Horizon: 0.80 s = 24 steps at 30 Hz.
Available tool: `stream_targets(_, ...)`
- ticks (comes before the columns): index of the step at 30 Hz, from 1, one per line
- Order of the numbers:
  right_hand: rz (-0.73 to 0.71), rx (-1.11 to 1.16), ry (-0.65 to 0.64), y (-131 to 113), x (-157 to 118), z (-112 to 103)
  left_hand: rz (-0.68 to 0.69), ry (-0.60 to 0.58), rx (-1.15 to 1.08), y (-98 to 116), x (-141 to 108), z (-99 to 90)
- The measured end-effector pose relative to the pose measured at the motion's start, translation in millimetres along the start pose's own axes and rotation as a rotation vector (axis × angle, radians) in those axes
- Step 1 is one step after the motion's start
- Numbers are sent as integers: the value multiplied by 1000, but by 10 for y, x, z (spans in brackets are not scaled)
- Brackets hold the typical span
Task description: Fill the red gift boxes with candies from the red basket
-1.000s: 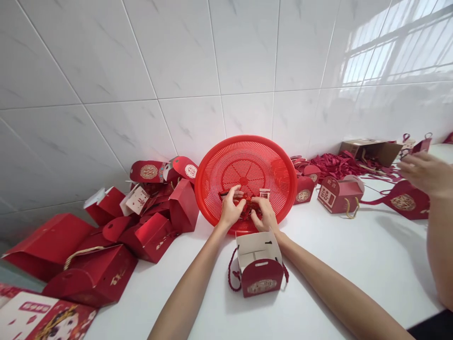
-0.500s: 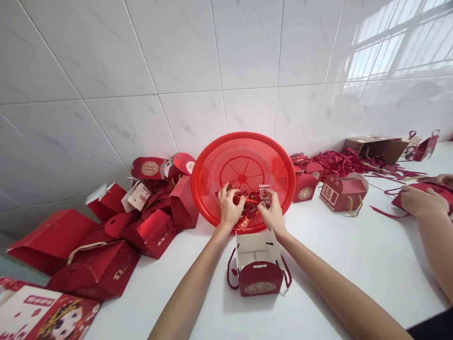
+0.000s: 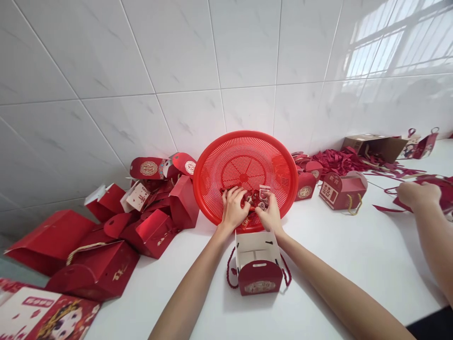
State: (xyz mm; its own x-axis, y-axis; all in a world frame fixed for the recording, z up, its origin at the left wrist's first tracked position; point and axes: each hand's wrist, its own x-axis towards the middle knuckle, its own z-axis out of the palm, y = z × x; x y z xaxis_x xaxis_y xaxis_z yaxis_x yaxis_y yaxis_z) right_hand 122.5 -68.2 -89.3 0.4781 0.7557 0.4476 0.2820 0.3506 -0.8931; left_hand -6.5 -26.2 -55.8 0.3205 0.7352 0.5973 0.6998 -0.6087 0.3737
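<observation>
A red plastic basket (image 3: 244, 141) with a mesh bottom leans tilted against the wall. Small wrapped candies (image 3: 250, 197), mostly red, lie low inside it. My left hand (image 3: 234, 208) curls its fingers over some of these candies, which it partly hides. Between the thumb and fingers of my right hand (image 3: 270, 216) is a small clear packet (image 3: 264, 191) with a white edge and a dark print. In front of the basket, between my forearms, stands an open red gift box (image 3: 260, 278) with a pale inside and dark red cord handles on both sides.
Red gift boxes (image 3: 148, 231) crowd the left side. Right of the basket stand a small red box (image 3: 305, 186) and a box with yellow cord (image 3: 343, 191). Beyond are a heap of red ribbons (image 3: 334, 162) and a brown carton (image 3: 375, 144). A co-worker's hand (image 3: 419, 196) works at far right.
My left hand has closed further over the candies and moved slightly right. My right hand still holds the packet, and the basket has shifted a little. The co-worker's hand has moved.
</observation>
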Motion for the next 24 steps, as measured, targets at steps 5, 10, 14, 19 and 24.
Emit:
stream_targets(5,-169,-140,41,30,-67,92,-37,-80,14,1,14,0)
stream_targets(10,-275,-282,91,87,-135,175,15,-161,-3,-23,41,10)
stream_targets(14,-330,-279,150,96,-165,187,75,-212,-20,-20,42,22)
stream_targets(19,-386,-239,196,70,-168,175,66,-189,-115,-54,51,40)
stream_targets(24,-365,-264,173,74,-162,187,-6,-39,-294,-97,78,26)
